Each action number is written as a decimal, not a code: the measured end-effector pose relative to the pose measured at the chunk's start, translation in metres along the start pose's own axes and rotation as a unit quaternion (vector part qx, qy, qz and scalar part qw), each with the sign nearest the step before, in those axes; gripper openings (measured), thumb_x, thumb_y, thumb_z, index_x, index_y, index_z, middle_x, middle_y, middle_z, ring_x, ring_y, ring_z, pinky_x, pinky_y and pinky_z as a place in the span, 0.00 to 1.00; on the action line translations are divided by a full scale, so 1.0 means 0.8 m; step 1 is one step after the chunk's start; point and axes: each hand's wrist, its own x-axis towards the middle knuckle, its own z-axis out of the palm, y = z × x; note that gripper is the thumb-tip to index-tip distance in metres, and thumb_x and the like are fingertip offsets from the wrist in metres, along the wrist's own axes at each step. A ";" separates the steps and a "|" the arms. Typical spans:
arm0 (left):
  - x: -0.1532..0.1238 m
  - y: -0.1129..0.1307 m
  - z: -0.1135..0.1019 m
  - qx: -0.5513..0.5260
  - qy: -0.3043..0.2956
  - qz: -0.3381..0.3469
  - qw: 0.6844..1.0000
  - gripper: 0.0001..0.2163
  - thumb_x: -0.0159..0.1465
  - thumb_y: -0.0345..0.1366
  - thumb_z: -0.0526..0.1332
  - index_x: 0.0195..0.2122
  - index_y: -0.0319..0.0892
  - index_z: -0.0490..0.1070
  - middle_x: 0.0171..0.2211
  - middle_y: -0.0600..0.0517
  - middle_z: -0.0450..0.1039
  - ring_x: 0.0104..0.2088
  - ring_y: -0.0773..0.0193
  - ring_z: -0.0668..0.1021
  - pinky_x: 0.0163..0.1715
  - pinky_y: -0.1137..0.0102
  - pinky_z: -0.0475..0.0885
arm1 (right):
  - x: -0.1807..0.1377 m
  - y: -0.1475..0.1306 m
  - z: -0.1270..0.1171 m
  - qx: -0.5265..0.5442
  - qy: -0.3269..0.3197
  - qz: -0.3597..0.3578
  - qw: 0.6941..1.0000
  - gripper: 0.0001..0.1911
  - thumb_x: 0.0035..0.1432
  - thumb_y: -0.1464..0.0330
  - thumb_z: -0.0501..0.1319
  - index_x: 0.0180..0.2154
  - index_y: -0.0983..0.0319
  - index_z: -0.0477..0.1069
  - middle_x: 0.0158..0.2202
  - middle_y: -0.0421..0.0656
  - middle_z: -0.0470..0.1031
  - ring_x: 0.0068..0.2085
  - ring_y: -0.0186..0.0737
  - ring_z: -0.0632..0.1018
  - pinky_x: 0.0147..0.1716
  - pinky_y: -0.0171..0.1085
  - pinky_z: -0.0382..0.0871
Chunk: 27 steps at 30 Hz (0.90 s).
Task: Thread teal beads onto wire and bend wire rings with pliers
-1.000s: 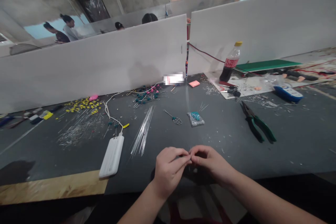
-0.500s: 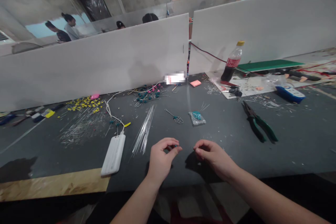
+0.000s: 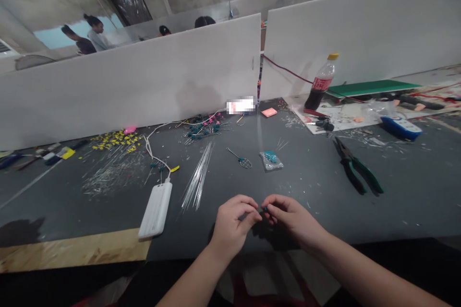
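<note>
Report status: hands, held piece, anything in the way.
Left hand: thumb and fingers parted. Right hand: pinching tiny teal piece. Plastic bag and pliers lie beyond, seemingly out of the way.

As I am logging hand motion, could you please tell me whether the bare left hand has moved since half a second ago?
Yes: judged against the white, rectangular power bank, the left hand has moved rightward, nearer the bare right hand.

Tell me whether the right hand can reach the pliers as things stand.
Likely yes: nothing tall stands between the right hand and the pliers, though that hand seems to pinch a teal bit.
</note>
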 end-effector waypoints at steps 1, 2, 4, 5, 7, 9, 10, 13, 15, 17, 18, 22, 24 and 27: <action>-0.001 -0.001 0.001 0.014 0.012 0.011 1.000 0.09 0.60 0.38 0.65 0.25 0.40 0.76 0.31 0.49 0.76 0.33 0.64 0.78 0.34 0.71 0.72 | -0.001 0.000 0.000 0.000 -0.007 -0.008 1.000 0.13 0.54 0.58 0.67 0.33 0.61 0.72 0.24 0.36 0.69 0.26 0.30 0.68 0.28 0.33 0.59; -0.002 -0.001 0.002 0.030 0.025 0.023 0.999 0.08 0.58 0.38 0.67 0.25 0.40 0.76 0.31 0.49 0.76 0.33 0.63 0.78 0.34 0.71 0.72 | -0.003 -0.001 -0.001 0.002 -0.014 -0.015 1.000 0.13 0.53 0.59 0.68 0.33 0.61 0.72 0.24 0.35 0.69 0.27 0.30 0.68 0.28 0.32 0.58; -0.004 -0.003 0.005 0.058 0.043 0.047 0.996 0.05 0.56 0.37 0.69 0.28 0.41 0.78 0.34 0.49 0.76 0.34 0.63 0.78 0.35 0.70 0.73 | -0.006 -0.003 0.000 0.013 -0.026 -0.022 0.999 0.13 0.50 0.61 0.70 0.33 0.61 0.71 0.26 0.36 0.70 0.29 0.31 0.69 0.30 0.32 0.59; -0.005 -0.003 0.006 0.068 0.045 0.058 0.995 0.04 0.57 0.36 0.68 0.30 0.42 0.79 0.35 0.48 0.76 0.34 0.63 0.78 0.36 0.69 0.74 | -0.007 -0.004 0.000 0.018 -0.031 -0.020 0.999 0.13 0.49 0.62 0.71 0.33 0.61 0.71 0.27 0.36 0.71 0.30 0.31 0.70 0.30 0.32 0.60; -0.008 -0.004 0.008 0.083 0.042 0.074 0.993 0.03 0.60 0.34 0.66 0.34 0.43 0.79 0.39 0.47 0.76 0.34 0.64 0.77 0.36 0.69 0.75 | -0.008 -0.007 0.001 0.028 -0.036 -0.013 0.999 0.13 0.48 0.63 0.71 0.33 0.62 0.71 0.28 0.37 0.72 0.30 0.31 0.71 0.32 0.33 0.62; -0.009 -0.005 0.008 0.096 0.037 0.083 0.991 0.05 0.61 0.33 0.65 0.37 0.44 0.79 0.41 0.46 0.76 0.34 0.64 0.77 0.35 0.69 0.75 | -0.007 -0.008 0.003 0.033 -0.036 -0.008 0.999 0.13 0.48 0.63 0.71 0.33 0.62 0.72 0.28 0.38 0.73 0.30 0.32 0.72 0.32 0.33 0.63; -0.010 -0.005 0.007 0.102 0.034 0.088 0.990 0.06 0.61 0.33 0.65 0.39 0.45 0.79 0.42 0.46 0.76 0.34 0.64 0.77 0.35 0.68 0.75 | -0.007 -0.008 0.003 0.036 -0.035 -0.005 0.999 0.14 0.48 0.63 0.71 0.33 0.62 0.71 0.28 0.38 0.74 0.30 0.32 0.72 0.33 0.34 0.63; -0.009 -0.003 0.004 0.116 0.011 0.113 0.987 0.10 0.61 0.31 0.65 0.43 0.47 0.78 0.44 0.46 0.76 0.38 0.61 0.77 0.37 0.66 0.75 | -0.006 -0.008 0.003 0.041 -0.029 0.002 0.999 0.16 0.46 0.64 0.72 0.36 0.60 0.70 0.29 0.38 0.76 0.31 0.34 0.74 0.33 0.35 0.65; -0.007 -0.001 0.002 0.116 -0.017 0.129 0.985 0.11 0.61 0.30 0.64 0.44 0.48 0.78 0.44 0.47 0.77 0.39 0.60 0.77 0.37 0.66 0.75 | -0.006 -0.008 0.003 0.033 -0.034 0.006 0.999 0.17 0.46 0.64 0.72 0.36 0.60 0.70 0.28 0.38 0.76 0.30 0.35 0.75 0.33 0.36 0.65; -0.005 0.002 0.000 0.116 -0.039 0.131 0.984 0.10 0.61 0.30 0.64 0.43 0.47 0.78 0.42 0.47 0.77 0.39 0.61 0.77 0.37 0.67 0.74 | -0.006 -0.008 0.002 0.023 -0.046 0.005 0.999 0.16 0.45 0.65 0.73 0.35 0.61 0.71 0.28 0.38 0.76 0.30 0.35 0.75 0.34 0.36 0.66; -0.004 0.003 0.000 0.118 -0.044 0.130 0.983 0.09 0.61 0.30 0.64 0.41 0.46 0.79 0.41 0.47 0.78 0.39 0.61 0.77 0.37 0.67 0.74 | -0.007 -0.009 0.002 0.018 -0.050 0.006 0.999 0.16 0.45 0.66 0.73 0.35 0.61 0.71 0.28 0.38 0.76 0.30 0.34 0.75 0.33 0.36 0.65; -0.001 0.005 -0.002 0.138 -0.061 0.130 0.980 0.04 0.61 0.31 0.64 0.34 0.44 0.79 0.35 0.48 0.78 0.35 0.61 0.77 0.36 0.67 0.72 | -0.007 -0.012 0.001 -0.003 -0.043 0.018 0.999 0.14 0.44 0.65 0.73 0.32 0.62 0.73 0.27 0.38 0.76 0.30 0.33 0.74 0.32 0.34 0.64; 0.000 0.004 -0.005 0.139 -0.039 0.119 0.982 0.04 0.61 0.31 0.63 0.32 0.43 0.78 0.34 0.48 0.78 0.35 0.62 0.77 0.37 0.68 0.72 | -0.005 -0.012 -0.002 -0.014 -0.021 0.020 0.999 0.14 0.44 0.64 0.73 0.32 0.62 0.74 0.27 0.38 0.75 0.29 0.33 0.73 0.31 0.35 0.64; 0.003 -0.001 -0.013 0.110 0.030 0.056 0.992 0.05 0.63 0.30 0.61 0.34 0.42 0.77 0.37 0.48 0.78 0.39 0.62 0.78 0.41 0.68 0.73 | -0.002 -0.012 -0.007 -0.022 0.027 0.020 0.999 0.15 0.46 0.61 0.71 0.34 0.61 0.76 0.27 0.38 0.73 0.28 0.33 0.72 0.30 0.35 0.63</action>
